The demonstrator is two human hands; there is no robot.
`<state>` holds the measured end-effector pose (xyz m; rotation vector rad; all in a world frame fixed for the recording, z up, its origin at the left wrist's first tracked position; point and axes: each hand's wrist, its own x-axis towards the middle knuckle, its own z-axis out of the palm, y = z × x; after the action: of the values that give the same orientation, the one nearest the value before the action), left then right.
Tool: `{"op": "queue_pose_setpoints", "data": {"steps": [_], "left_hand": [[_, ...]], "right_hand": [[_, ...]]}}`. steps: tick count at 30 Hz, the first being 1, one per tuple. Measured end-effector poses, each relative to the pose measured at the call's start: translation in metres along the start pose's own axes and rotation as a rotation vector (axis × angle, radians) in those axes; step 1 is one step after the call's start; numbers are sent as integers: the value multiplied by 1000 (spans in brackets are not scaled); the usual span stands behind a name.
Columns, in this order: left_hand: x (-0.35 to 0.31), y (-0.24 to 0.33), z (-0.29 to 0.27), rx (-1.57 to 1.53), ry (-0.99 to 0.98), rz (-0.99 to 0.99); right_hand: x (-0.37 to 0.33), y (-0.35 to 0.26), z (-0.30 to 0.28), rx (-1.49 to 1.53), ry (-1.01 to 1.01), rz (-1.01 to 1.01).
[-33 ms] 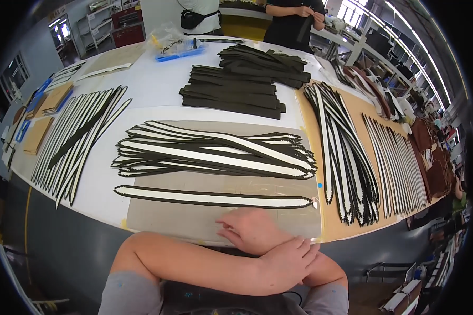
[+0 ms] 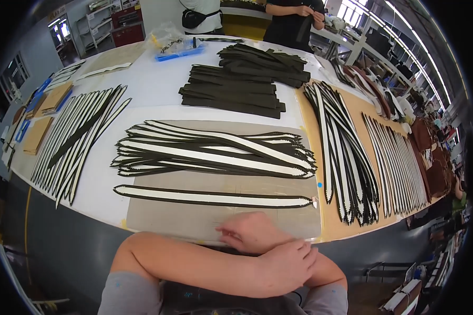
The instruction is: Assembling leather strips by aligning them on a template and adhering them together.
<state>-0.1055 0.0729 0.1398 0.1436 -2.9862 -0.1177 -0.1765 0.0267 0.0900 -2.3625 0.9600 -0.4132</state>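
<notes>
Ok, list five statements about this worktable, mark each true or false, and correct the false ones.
1. The left hand rests on the right forearm. True.
2. A single black-and-white strip lies between the strip pile and the right hand. True.
3. The right hand grips that strip. False: they are apart.
4. The plain dark strips lie nearer the person than the strip pile. False: they lie beyond it.
5. Nobody else is visible. False: others stand beyond the table.

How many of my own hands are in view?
2: the left hand lies on the right forearm; the right hand is at the near edge of the grey mat.
</notes>
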Motion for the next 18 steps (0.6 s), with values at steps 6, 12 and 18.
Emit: {"op": "queue_pose_setpoints", "data": {"steps": [6,12,18], "left_hand": [[-41,-25,-20,-521,711,210],[-94,-47,38,-590,765,-247],[-114,-42,97,-631,634,-470]], "right_hand": [[-48,0,-9,479,31,-36],[-72,14,7,798,-68,-2],[-69,22,0,713,5,92]]}}
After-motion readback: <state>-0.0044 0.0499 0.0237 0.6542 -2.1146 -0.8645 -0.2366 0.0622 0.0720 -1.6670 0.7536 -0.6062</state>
